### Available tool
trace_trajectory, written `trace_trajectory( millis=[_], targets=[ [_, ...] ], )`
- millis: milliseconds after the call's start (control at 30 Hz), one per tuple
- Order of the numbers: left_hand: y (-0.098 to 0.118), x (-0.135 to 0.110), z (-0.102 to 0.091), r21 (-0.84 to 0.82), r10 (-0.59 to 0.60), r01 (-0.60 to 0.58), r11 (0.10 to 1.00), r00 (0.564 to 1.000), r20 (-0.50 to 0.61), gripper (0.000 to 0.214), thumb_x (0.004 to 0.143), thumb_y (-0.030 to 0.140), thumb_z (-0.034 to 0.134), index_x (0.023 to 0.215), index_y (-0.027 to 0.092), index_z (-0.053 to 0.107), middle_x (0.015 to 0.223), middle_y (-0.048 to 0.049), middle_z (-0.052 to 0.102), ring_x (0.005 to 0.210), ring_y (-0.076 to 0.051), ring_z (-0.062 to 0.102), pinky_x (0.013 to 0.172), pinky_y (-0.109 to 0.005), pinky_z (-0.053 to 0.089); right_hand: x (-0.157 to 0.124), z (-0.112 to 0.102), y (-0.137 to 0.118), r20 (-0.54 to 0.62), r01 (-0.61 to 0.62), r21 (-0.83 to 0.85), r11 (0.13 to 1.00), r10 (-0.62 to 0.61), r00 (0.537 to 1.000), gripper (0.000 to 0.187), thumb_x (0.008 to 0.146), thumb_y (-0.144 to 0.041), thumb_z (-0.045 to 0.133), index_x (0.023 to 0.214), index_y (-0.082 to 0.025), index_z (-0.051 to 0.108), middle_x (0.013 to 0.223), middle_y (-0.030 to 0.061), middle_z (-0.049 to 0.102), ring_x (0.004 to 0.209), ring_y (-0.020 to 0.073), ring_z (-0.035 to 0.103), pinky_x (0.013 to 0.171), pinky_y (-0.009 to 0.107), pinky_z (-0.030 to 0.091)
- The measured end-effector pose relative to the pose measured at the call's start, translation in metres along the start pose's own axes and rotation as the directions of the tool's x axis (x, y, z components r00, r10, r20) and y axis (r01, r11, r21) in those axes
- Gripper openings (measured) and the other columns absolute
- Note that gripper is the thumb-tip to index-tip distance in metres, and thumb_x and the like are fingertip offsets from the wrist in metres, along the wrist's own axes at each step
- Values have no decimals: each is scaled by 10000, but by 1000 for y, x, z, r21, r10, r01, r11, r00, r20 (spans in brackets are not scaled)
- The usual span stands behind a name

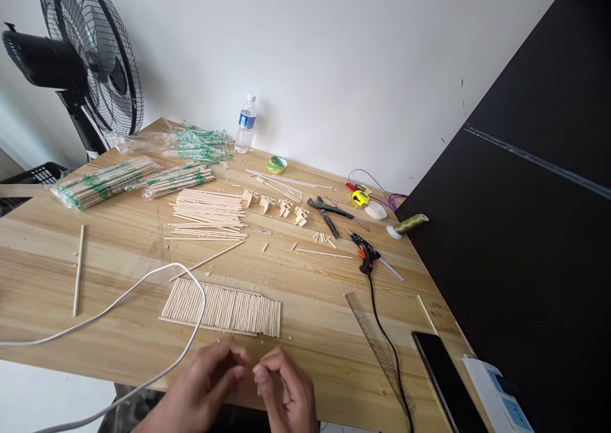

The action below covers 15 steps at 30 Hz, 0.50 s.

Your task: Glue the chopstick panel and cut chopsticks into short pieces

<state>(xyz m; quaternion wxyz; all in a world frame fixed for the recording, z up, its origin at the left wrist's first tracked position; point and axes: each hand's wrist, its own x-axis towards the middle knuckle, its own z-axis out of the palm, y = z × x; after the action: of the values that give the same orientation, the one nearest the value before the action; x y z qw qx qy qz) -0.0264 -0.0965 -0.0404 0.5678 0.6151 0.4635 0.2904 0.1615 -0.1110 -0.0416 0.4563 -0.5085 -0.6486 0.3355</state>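
My left hand (203, 382) and my right hand (286, 388) hover close together over the near edge of the wooden table (48, 280), fingers curled inward with the fingertips almost meeting. Whether anything small sits between them I cannot make out. Just beyond the hands lies a flat panel of glued wooden sticks (222, 309). A white cable (143, 280) loops across that panel's left end and runs past my left hand.
Loose stick pile (207, 213), wrapped chopstick bundles (105, 181), small stick assemblies (277, 205), pliers (329, 213), glue gun (365, 255) with black cord, ruler (375, 340), phone (443, 379), thread spool (408, 224), tape roll (277, 164), water bottle (245, 124), fan (86, 57) at left.
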Motion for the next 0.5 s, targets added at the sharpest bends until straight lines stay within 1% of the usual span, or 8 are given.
trace_trajectory(
  millis=[67, 100, 167, 233, 267, 333, 433, 500],
  targets=[
    [-1, 4, -18, 190, 147, -132, 973, 987, -68, 268, 1032, 386, 512, 1254, 274, 611, 1169, -67, 695, 1066, -218, 659, 939, -322, 549, 3, -12, 3, 6, -42, 0, 999, 42, 999, 346, 1044, -332, 476, 746, -216, 606, 669, -5, 611, 604, 129, 608, 575, 215, 453],
    [-2, 8, -29, 304, 227, -196, 932, 971, -70, 336, 1016, 337, 549, 1350, 305, 566, 1292, -75, 656, 1196, -244, 618, 1037, -373, 519, 5, -18, 5, 6, -64, 7, 998, 64, 998, 375, 1056, -341, 452, 743, -212, 615, 671, 2, 614, 606, 134, 609, 583, 221, 459],
    [-4, 17, -49, 534, 336, -254, 806, 940, -59, 581, 952, 278, 652, 1492, 346, 449, 1457, -90, 555, 1354, -305, 512, 1144, -512, 431, 10, -29, 8, -7, -110, 10, 994, 110, 994, 384, 1059, -361, 459, 764, -208, 650, 694, 16, 636, 632, 148, 620, 617, 234, 480],
    [-8, 27, -67, 686, 348, -270, 676, 937, 26, 847, 845, 242, 761, 1576, 324, 343, 1567, -127, 451, 1444, -374, 404, 1170, -616, 363, 14, -38, 10, -34, -137, 3, 991, 137, 990, 365, 1051, -381, 486, 800, -205, 686, 721, 24, 654, 653, 157, 628, 640, 242, 493],
    [-10, 32, -73, 730, 359, -286, 620, 931, 60, 920, 806, 245, 795, 1591, 301, 318, 1575, -144, 440, 1450, -395, 388, 1164, -639, 355, 16, -41, 11, -47, -142, 0, 990, 142, 989, 362, 1048, -389, 493, 814, -205, 698, 730, 26, 660, 655, 158, 628, 645, 243, 497],
    [-13, 41, -82, 777, 388, -335, 533, 913, 128, 918, 802, 264, 796, 1587, 253, 321, 1531, -166, 487, 1408, -397, 437, 1142, -635, 379, 19, -46, 13, -77, -148, -6, 989, 147, 986, 363, 1045, -403, 500, 828, -206, 714, 742, 26, 667, 651, 155, 623, 648, 243, 498],
    [-10, 51, -88, 788, 427, -435, 435, 870, 245, 703, 880, 272, 701, 1517, 178, 419, 1374, -173, 605, 1251, -349, 575, 1070, -554, 472, 19, -54, 17, -120, -151, -18, 988, 148, 982, 374, 1034, -425, 522, 805, -204, 719, 725, 24, 659, 644, 155, 618, 642, 242, 496],
    [-3, 55, -88, 789, 432, -473, 391, 852, 296, 633, 854, 278, 700, 1435, 125, 501, 1274, -189, 651, 1143, -348, 629, 987, -518, 531, 18, -60, 20, -149, -145, -25, 989, 139, 979, 380, 1028, -435, 533, 792, -201, 718, 717, 25, 656, 633, 155, 613, 637, 245, 498]
  ],
)
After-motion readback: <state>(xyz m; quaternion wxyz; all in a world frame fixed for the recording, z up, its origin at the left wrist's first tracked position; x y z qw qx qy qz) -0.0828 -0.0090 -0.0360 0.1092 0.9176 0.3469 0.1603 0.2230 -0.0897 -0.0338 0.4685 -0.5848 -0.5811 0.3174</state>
